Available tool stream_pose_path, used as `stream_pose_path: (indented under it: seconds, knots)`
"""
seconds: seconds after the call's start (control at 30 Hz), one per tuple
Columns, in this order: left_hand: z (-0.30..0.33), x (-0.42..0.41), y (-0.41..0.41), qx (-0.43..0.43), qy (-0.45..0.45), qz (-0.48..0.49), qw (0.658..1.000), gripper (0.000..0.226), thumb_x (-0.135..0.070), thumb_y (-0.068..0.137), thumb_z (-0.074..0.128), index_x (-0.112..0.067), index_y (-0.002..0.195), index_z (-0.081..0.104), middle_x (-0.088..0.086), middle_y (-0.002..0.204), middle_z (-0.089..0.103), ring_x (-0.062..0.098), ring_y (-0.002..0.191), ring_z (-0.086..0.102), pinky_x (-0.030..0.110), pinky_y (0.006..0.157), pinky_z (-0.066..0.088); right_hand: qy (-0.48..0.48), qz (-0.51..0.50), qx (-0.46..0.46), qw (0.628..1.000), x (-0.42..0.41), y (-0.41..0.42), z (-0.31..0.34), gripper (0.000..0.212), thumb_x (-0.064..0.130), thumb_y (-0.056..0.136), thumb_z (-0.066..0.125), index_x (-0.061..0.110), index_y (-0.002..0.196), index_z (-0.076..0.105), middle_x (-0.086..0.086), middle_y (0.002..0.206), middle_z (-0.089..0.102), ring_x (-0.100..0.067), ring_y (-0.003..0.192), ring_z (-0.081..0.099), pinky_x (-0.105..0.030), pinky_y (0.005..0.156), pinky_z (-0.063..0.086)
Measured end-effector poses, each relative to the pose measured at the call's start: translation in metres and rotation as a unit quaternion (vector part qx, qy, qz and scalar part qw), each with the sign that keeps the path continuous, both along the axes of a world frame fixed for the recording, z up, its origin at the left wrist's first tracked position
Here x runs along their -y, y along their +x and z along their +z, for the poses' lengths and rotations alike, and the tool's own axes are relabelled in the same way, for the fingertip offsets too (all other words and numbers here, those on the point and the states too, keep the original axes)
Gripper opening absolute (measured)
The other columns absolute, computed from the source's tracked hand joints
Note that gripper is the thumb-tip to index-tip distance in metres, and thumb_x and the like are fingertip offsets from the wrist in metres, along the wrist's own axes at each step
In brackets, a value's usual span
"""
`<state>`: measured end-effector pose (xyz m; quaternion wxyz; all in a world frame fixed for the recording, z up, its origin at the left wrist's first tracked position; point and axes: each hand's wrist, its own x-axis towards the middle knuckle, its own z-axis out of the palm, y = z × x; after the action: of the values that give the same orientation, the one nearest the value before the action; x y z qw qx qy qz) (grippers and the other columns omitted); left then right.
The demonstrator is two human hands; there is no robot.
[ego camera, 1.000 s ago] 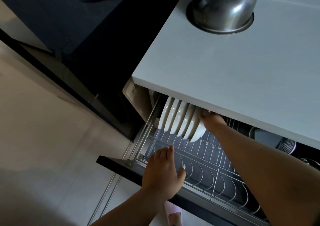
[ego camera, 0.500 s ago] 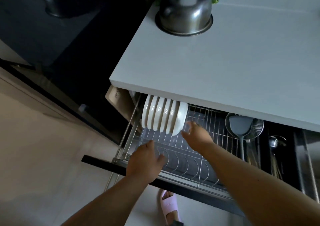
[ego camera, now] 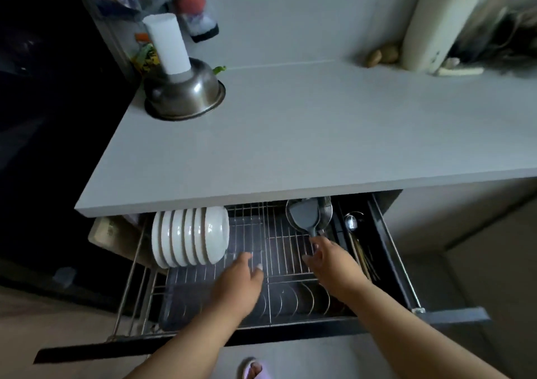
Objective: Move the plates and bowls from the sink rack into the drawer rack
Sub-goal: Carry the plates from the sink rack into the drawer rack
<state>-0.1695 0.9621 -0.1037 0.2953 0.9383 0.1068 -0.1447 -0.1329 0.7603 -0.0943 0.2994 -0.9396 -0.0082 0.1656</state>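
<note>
A pulled-out drawer rack (ego camera: 273, 242) of wire sits under the front edge of a grey countertop (ego camera: 290, 146). At the rack's rear left corner stand the white bowls (ego camera: 190, 237), on edge and packed against one another; six can be counted, though the ones at the far left blur together. No plates show in the rack, and the curved wire slots along its front edge hold nothing.

Two bare hands reach over the rack. The left hand (ego camera: 238, 280) hovers above the middle of the wire, just right of the bowls and not touching them, fingers loosely curved and close together with the thumb apart; it holds nothing. The right hand (ego camera: 331, 259) is farther right, its fingers spread and relaxed, the fingertips just beside the handle of one grey spatula (ego camera: 305, 214); whether they touch it cannot be told. The spatula lies in one round wire strainer (ego camera: 324, 214) at the rack's rear right corner.

In the dark side compartment to the right lie one metal spoon (ego camera: 351, 222) and some chopsticks (ego camera: 360, 253), too dim to count.

On the countertop's left rear corner sits one upturned steel bowl (ego camera: 186, 94) with one white cylinder (ego camera: 168, 44) standing on it. One slippered foot (ego camera: 254, 370) shows at the bottom edge.
</note>
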Motion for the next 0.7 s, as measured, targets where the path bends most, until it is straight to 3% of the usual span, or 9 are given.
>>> stream_pose_path:
  seconds: [0.1, 0.2, 0.33, 0.47, 0.6, 0.7]
  knots:
    - [0.013, 0.051, 0.01, 0.017, -0.006, -0.054, 0.998, 0.043, -0.037, 0.099, 0.044, -0.021, 0.138, 0.04, -0.005, 0.105, 0.061, 0.002, 0.073, 0.056, 0.025, 0.067, 0.047, 0.001, -0.043, 0.032, 0.999, 0.051, -0.009, 0.02, 0.049, 0.036, 0.093, 0.053, 0.02, 0.138, 0.042, -0.001, 0.118, 0.058, -0.017, 0.098, 0.057, -0.025, 0.075, 0.042]
    - [0.027, 0.105, 0.016, 0.035, -0.003, -0.091, 0.995, 0.039, -0.036, 0.099, 0.044, -0.022, 0.135, 0.044, -0.008, 0.089, 0.062, 0.005, 0.07, 0.058, 0.025, 0.063, 0.048, -0.01, -0.084, 0.07, 0.994, 0.108, -0.023, 0.038, 0.048, 0.035, 0.093, 0.052, 0.018, 0.138, 0.044, -0.002, 0.12, 0.059, -0.019, 0.105, 0.057, -0.028, 0.081, 0.044]
    - [0.043, 0.182, 0.022, 0.055, -0.011, -0.14, 0.989, 0.037, -0.038, 0.098, 0.043, -0.023, 0.132, 0.047, -0.007, 0.084, 0.065, 0.009, 0.076, 0.06, 0.03, 0.07, 0.049, -0.028, -0.145, 0.097, 0.984, 0.187, -0.044, 0.051, 0.045, 0.036, 0.092, 0.053, 0.021, 0.134, 0.047, -0.002, 0.128, 0.057, -0.02, 0.113, 0.056, -0.025, 0.086, 0.043]
    - [0.055, 0.264, 0.026, 0.079, -0.001, -0.183, 0.98, 0.037, -0.042, 0.096, 0.042, -0.026, 0.128, 0.049, -0.01, 0.09, 0.067, 0.015, 0.087, 0.062, 0.035, 0.081, 0.052, -0.038, -0.199, 0.122, 0.972, 0.264, -0.068, 0.058, 0.035, 0.034, 0.09, 0.056, 0.018, 0.121, 0.055, -0.002, 0.114, 0.059, -0.024, 0.106, 0.059, -0.029, 0.083, 0.046]
    - [0.063, 0.343, 0.024, 0.085, -0.008, -0.226, 0.971, 0.037, -0.041, 0.094, 0.045, -0.025, 0.127, 0.051, -0.006, 0.102, 0.068, 0.019, 0.102, 0.06, 0.035, 0.088, 0.049, -0.039, -0.253, 0.135, 0.957, 0.333, -0.095, 0.066, 0.039, 0.04, 0.091, 0.056, 0.019, 0.124, 0.054, 0.0, 0.114, 0.059, -0.022, 0.105, 0.057, -0.029, 0.083, 0.046]
    - [0.066, 0.401, 0.017, 0.079, -0.02, -0.259, 0.962, 0.036, -0.039, 0.094, 0.046, -0.026, 0.128, 0.051, -0.011, 0.096, 0.066, 0.018, 0.1, 0.06, 0.033, 0.089, 0.048, -0.048, -0.288, 0.147, 0.945, 0.382, -0.113, 0.069, 0.036, 0.04, 0.092, 0.055, 0.021, 0.122, 0.054, 0.002, 0.11, 0.058, -0.02, 0.102, 0.058, -0.026, 0.077, 0.043]
